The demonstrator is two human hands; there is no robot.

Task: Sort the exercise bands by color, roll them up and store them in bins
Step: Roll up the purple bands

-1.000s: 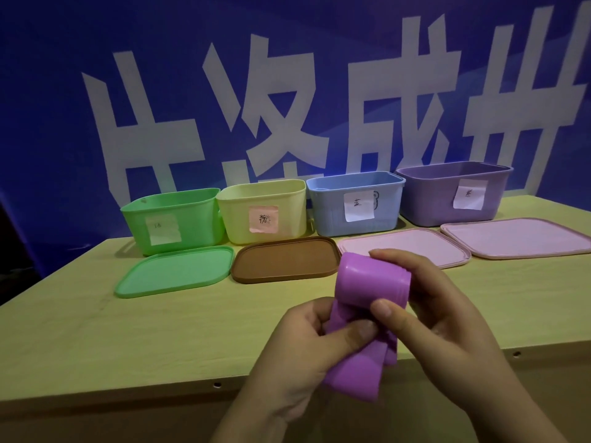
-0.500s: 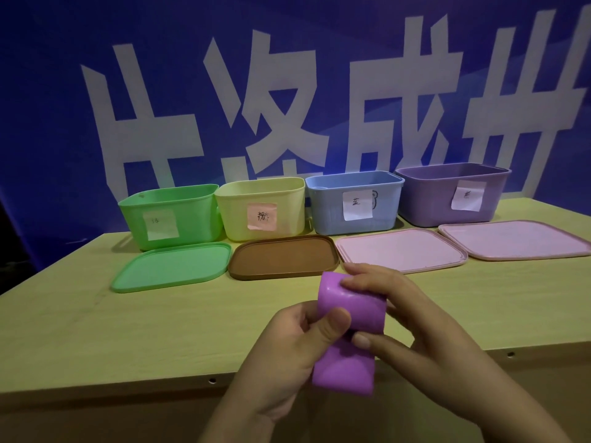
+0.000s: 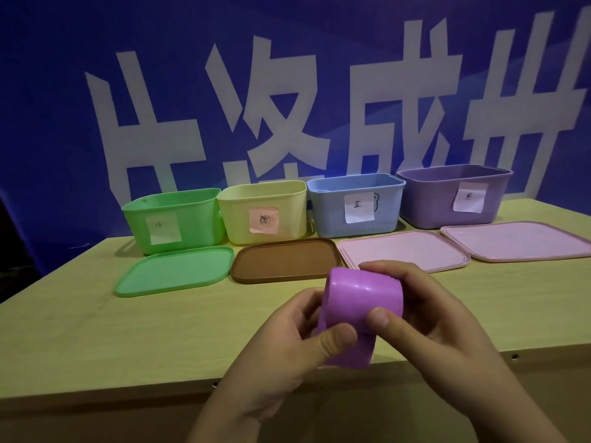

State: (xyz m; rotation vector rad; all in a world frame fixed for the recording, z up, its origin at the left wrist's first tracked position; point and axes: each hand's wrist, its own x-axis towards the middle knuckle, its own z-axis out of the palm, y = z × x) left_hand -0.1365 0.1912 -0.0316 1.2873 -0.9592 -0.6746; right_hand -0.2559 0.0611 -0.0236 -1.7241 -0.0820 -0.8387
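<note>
Both hands point(image 3: 361, 327) grip the purple band point(image 3: 363, 294) over the table's near edge point(image 3: 128, 391).

I see a bright purple exercise band point(image 3: 363, 295) over the pale yellow-green wood-grain table point(image 3: 96, 330). Behind it stand a green bin point(image 3: 174, 219), a pale yellow bin point(image 3: 262, 206), a light blue bin point(image 3: 355, 193) and a purple bin point(image 3: 447, 190), each with a paper label. Green lid point(image 3: 176, 274), brown lid point(image 3: 284, 259), two pink lids point(image 3: 406, 249). The backdrop point(image 3: 48, 91) is blue with white characters.
</note>
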